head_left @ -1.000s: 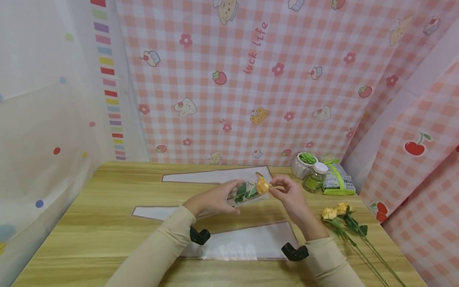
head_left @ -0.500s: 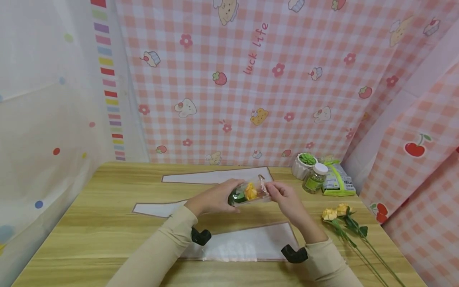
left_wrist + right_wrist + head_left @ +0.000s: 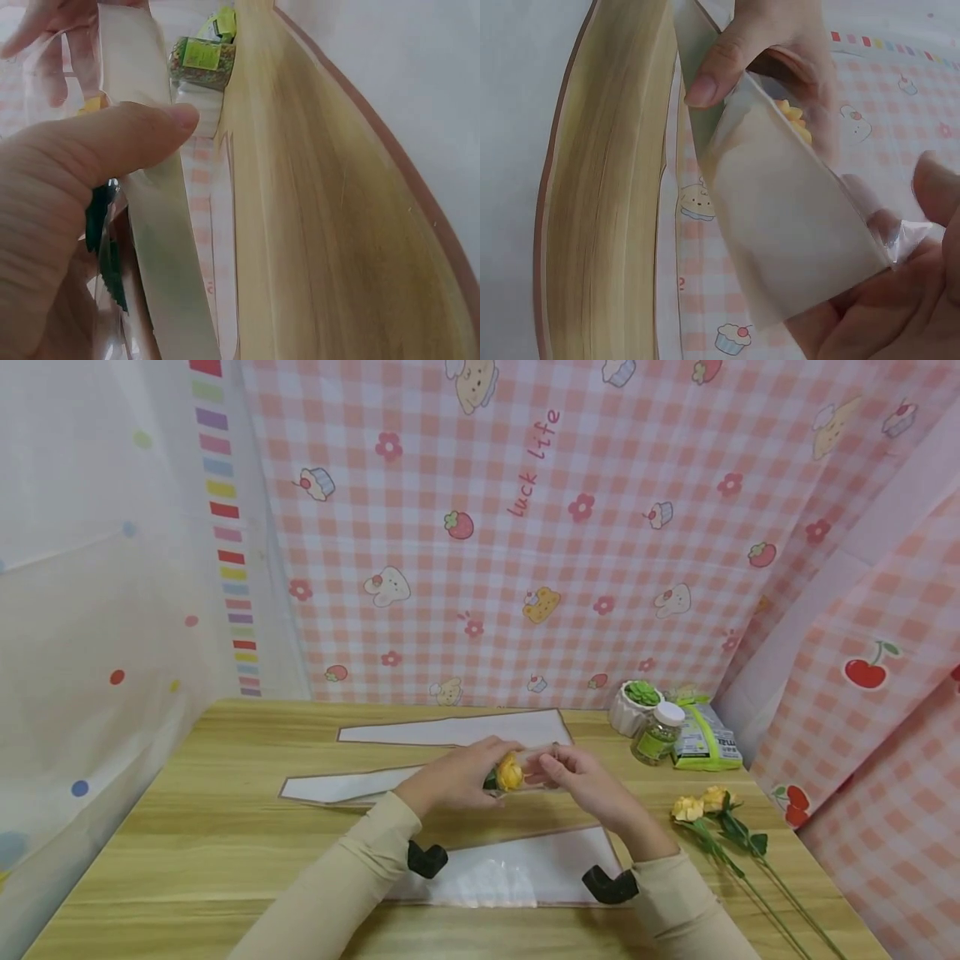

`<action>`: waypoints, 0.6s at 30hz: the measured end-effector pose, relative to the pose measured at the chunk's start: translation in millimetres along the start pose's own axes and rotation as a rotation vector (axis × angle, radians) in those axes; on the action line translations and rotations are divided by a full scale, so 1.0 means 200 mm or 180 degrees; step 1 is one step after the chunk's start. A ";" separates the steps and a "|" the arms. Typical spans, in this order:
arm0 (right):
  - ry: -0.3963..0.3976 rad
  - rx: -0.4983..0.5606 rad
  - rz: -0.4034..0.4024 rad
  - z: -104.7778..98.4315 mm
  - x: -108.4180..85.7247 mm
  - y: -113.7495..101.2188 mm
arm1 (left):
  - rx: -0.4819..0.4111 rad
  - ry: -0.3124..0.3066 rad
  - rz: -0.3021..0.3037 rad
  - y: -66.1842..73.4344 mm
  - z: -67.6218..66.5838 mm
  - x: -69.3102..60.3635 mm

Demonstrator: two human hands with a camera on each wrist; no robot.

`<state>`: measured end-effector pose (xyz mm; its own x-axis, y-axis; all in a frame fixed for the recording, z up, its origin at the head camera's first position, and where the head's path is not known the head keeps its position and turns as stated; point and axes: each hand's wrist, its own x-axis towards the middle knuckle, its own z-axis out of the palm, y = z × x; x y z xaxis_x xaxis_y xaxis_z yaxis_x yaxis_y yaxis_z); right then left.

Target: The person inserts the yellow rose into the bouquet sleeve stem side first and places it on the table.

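Observation:
My left hand (image 3: 461, 774) grips a flower sleeve (image 3: 787, 210), its thumb pressing the pale outer side in both wrist views. The sleeve has a clear film face and a whitish back. Inside it lies a yellow artificial rose (image 3: 511, 772) with dark green leaves (image 3: 112, 277); the palm hides part of them. At the sleeve's wide end is my right hand (image 3: 588, 781). In the right wrist view its fingers (image 3: 892, 307) lie against the sleeve's edge and film, with the thumb standing apart.
More sleeves lie flat: one in front (image 3: 502, 872), one at the back (image 3: 450, 728), one at left (image 3: 322, 788). Two yellow roses (image 3: 701, 806) lie at right. Behind them stand a potted succulent (image 3: 633, 710), a white-lidded jar (image 3: 657, 735) and a green-grey packet (image 3: 707, 737).
The rose has slid leftward, deeper into the sleeve. My right hand has let go of the rose's head and shifted left over the sleeve's wide end. My left hand keeps its hold.

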<state>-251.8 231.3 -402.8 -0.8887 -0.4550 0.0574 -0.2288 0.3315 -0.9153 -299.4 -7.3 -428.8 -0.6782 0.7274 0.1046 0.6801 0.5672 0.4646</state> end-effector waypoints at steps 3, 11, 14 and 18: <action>0.0029 0.0061 0.0108 0.00 0.01 0.00 | 0.0108 0.0013 0.0032 0.00 0.00 0.00; 0.0375 0.0167 0.0297 -0.01 -0.01 0.04 | 0.0143 0.0102 0.0002 -0.02 0.01 -0.01; 0.0488 0.0228 0.0303 -0.02 -0.02 0.05 | 0.0205 0.0122 -0.0037 -0.05 0.00 -0.03; 0.0631 0.0390 0.0290 -0.04 -0.03 0.05 | 0.0308 0.0144 -0.0090 -0.09 -0.02 -0.07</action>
<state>-252.6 243.6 -410.0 -0.9667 -0.2529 0.0383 -0.1049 0.2554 -0.9611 -302.8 -29.5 -435.9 -0.7078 0.6937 0.1333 0.6828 0.6235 0.3810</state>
